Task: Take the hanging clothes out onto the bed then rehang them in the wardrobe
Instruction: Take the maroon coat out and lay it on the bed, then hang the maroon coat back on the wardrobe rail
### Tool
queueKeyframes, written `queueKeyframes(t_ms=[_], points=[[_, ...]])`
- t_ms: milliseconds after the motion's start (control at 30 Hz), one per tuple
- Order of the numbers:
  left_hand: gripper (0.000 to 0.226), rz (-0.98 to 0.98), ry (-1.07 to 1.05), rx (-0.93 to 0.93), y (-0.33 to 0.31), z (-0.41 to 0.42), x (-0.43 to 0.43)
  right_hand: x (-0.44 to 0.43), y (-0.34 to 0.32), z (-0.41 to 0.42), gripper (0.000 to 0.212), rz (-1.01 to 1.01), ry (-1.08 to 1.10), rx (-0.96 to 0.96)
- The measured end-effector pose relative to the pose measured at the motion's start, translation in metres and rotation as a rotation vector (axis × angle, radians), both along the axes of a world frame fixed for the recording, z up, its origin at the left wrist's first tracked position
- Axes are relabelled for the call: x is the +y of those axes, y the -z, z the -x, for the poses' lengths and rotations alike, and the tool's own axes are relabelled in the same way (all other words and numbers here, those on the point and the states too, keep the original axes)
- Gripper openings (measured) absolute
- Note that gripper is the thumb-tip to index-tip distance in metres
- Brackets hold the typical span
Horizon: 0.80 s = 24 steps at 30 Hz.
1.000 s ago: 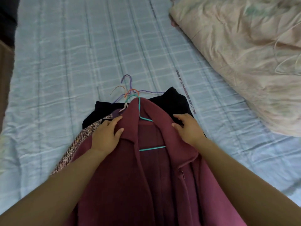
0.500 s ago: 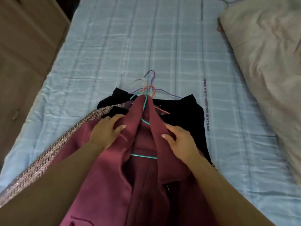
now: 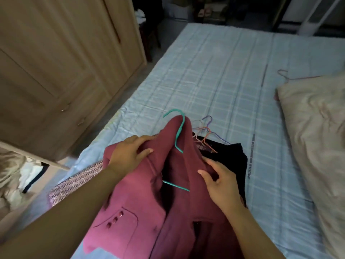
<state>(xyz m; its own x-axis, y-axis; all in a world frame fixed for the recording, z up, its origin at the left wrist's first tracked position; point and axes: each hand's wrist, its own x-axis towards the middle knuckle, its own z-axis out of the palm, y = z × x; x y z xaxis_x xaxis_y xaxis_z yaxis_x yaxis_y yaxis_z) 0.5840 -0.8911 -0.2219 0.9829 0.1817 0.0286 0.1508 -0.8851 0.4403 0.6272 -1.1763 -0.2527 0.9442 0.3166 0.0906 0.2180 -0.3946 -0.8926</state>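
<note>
A maroon coat on a teal wire hanger is raised off the bed. My left hand grips its left shoulder and my right hand grips its right lapel. Under it lie a tweed garment and a black garment, with purple and orange hangers sticking out at their top. The wooden wardrobe stands to the left, with its doors closed.
A beige duvet is heaped on the right side of the bed, with a loose hanger beside it. Crumpled fabric lies at the far left. A dark shelf area is beyond the bed's far end.
Both hands have lifted the maroon coat off the pile and tilted its hanger to the left. My view has swung left and up, bringing the wardrobe into sight.
</note>
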Motion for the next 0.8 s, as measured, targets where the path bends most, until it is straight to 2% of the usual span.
queueKeyframes(t_ms=[133, 367, 633, 800], points=[[0.043, -0.029, -0.065, -0.065, -0.030, 0.049, 0.025, 0.028, -0.031, 0.030, 0.036, -0.023, -0.083, -0.034], [0.045, -0.088, -0.155, -0.262, -0.078, 0.156, 0.079, 0.091, -0.084, 0.103, 0.036, -0.075, -0.172, -0.202], [0.039, -0.064, -0.382, -0.338, -0.108, 0.337, 0.157, 0.198, -0.139, 0.214, 0.031, -0.078, -0.374, -0.276], [0.044, -0.069, -0.540, -0.377, -0.127, 0.445, 0.213, 0.282, -0.172, 0.282, 0.030, -0.111, -0.546, -0.246]])
